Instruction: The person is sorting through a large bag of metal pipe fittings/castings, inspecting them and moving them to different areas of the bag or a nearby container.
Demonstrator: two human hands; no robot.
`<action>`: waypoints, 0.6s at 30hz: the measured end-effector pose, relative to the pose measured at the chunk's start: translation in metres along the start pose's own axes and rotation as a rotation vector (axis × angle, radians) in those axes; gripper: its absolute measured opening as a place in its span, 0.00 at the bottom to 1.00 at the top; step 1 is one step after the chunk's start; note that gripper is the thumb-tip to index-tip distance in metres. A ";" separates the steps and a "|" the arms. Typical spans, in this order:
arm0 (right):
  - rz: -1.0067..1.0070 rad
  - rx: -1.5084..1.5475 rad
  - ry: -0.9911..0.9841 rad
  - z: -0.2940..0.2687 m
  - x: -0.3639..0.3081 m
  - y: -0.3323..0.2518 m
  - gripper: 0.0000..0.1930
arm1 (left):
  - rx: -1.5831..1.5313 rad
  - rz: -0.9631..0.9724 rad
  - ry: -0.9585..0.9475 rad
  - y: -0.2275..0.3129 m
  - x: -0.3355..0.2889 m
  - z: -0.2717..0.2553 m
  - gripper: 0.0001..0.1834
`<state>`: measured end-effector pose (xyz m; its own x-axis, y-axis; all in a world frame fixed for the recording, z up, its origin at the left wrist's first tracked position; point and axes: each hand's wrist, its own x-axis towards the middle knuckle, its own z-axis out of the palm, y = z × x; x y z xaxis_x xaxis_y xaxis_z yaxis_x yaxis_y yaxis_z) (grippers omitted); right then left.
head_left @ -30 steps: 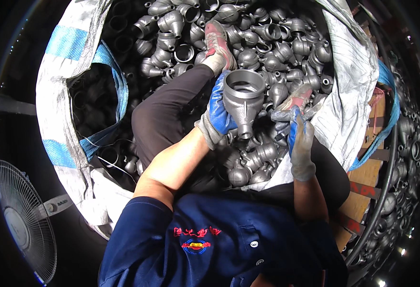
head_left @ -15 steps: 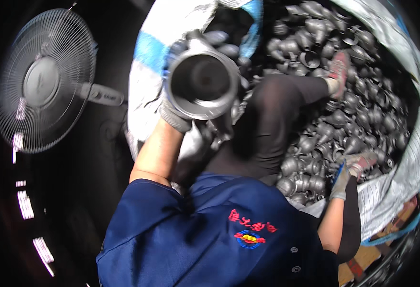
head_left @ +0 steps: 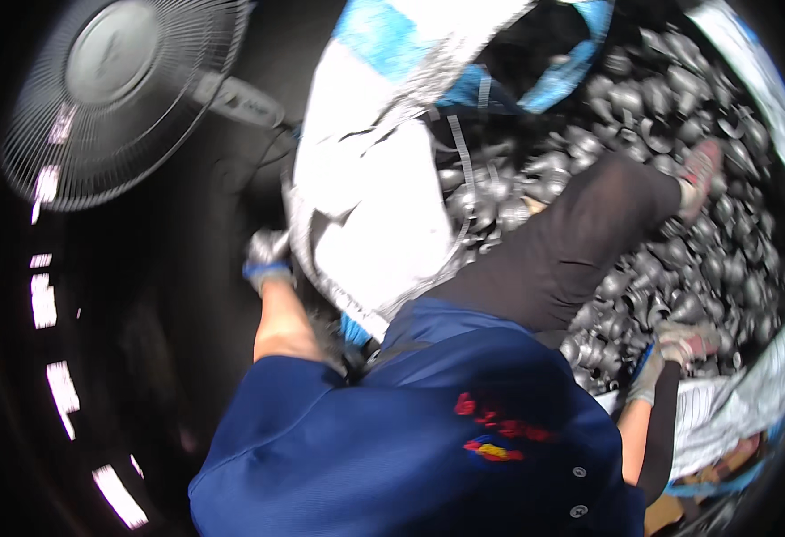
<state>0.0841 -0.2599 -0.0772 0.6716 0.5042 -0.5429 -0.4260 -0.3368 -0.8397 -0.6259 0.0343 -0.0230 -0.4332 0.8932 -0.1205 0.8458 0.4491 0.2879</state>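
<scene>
Outside the left edge of a big white and blue woven sack (head_left: 379,206) is my left hand (head_left: 269,252), in a grey glove with a blue band. No fitting shows in it; motion smears its fingers. Low at the right, my right hand (head_left: 650,369), in a pale glove with blue on it, is beside my lower leg and close to a red and grey shoe (head_left: 692,341). Its fingers are hard to make out. Heaped inside the sack lie many dark grey, hollow, rounded pipe fittings (head_left: 652,268).
A large stand fan (head_left: 115,54) stands at the upper left. My bent leg (head_left: 580,233) lies across the fittings, its other red shoe (head_left: 700,179) among them. The sack's pale rim (head_left: 732,403) rises at the right. Dark floor (head_left: 169,340) lies to the left.
My left hand has gone down and left, outside the sack. The large grey pipe fitting it held up is no longer in view. My right hand stays by the leg; the view has shifted.
</scene>
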 end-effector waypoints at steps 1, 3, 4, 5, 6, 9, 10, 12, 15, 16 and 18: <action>0.051 0.067 0.012 -0.002 0.001 0.001 0.16 | 0.237 -0.162 -0.019 -0.004 -0.011 0.016 0.22; 0.069 -0.022 -0.005 0.036 0.007 0.027 0.14 | 0.640 0.201 0.296 -0.162 -0.009 0.022 0.28; 0.079 -0.014 -0.019 0.015 0.014 0.031 0.13 | 0.573 0.258 0.239 -0.117 -0.004 0.077 0.28; 0.092 0.012 -0.046 -0.007 0.017 0.031 0.12 | 0.156 0.081 0.281 -0.099 -0.010 0.093 0.27; 0.117 0.004 -0.044 -0.012 0.013 0.026 0.12 | -0.240 -0.125 0.317 -0.078 -0.005 0.088 0.27; 0.101 -0.109 0.020 0.017 0.005 0.032 0.15 | -1.376 -0.798 0.379 -0.007 0.029 0.004 0.27; 0.143 -0.121 -0.089 0.023 0.005 0.030 0.15 | -1.601 -0.450 0.247 -0.040 0.088 -0.020 0.20; -0.004 -0.012 -0.058 0.048 -0.016 0.010 0.16 | -1.275 0.056 0.532 0.135 0.049 -0.067 0.12; 0.063 0.147 -0.084 0.044 -0.027 -0.015 0.16 | -1.130 0.790 0.443 0.300 -0.024 -0.119 0.18; 0.173 0.187 -0.201 0.038 -0.027 -0.023 0.15 | -1.112 0.975 0.421 0.334 -0.036 -0.119 0.16; 0.227 0.267 -0.304 0.038 -0.021 -0.023 0.15 | -1.202 1.251 0.246 0.406 -0.075 -0.097 0.14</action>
<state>0.0568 -0.2323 -0.0469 0.3522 0.6651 -0.6585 -0.7099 -0.2687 -0.6511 -0.2802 0.1478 0.1948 0.1126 0.5829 0.8047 0.0474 -0.8121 0.5817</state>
